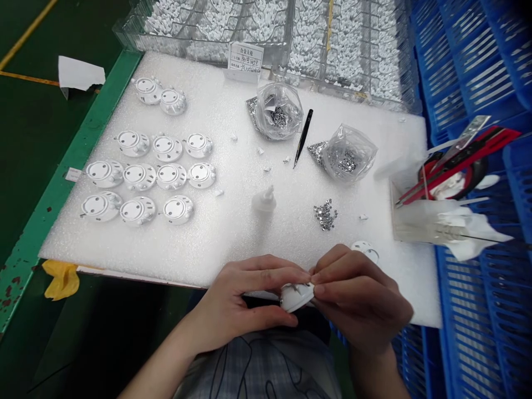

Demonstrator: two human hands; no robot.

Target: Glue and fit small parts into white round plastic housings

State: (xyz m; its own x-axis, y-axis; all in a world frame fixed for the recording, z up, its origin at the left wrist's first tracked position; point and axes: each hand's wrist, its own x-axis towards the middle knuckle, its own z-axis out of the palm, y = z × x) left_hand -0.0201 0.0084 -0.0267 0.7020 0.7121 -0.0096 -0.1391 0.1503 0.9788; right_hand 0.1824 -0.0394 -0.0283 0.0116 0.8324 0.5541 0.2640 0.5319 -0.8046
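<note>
Both my hands hold a small white cast piece [296,296] over the front edge of a white foam sheet [224,233]. My left hand [245,305] supports it from the left, and the fingertips of my right hand [353,293] pinch it from the right, hiding much of it. Just beyond my right hand, a similar white piece [366,250] lies partly hidden. Further up the foam stand several rows of round white pieces [166,177] with dark oval marks. Between them and my hands are loose silver rhinestones [325,214], a white glue bottle [264,200], black tweezers [303,138] and two clear bags of rhinestones [278,111].
A clear tray of white parts [266,27] lies beyond the foam, with a printed label card [245,61] against it. Red-handled tools sit in a white box [432,216] at right. Blue plastic crates [477,66] line the right side; a green table edge [70,166] runs along the left.
</note>
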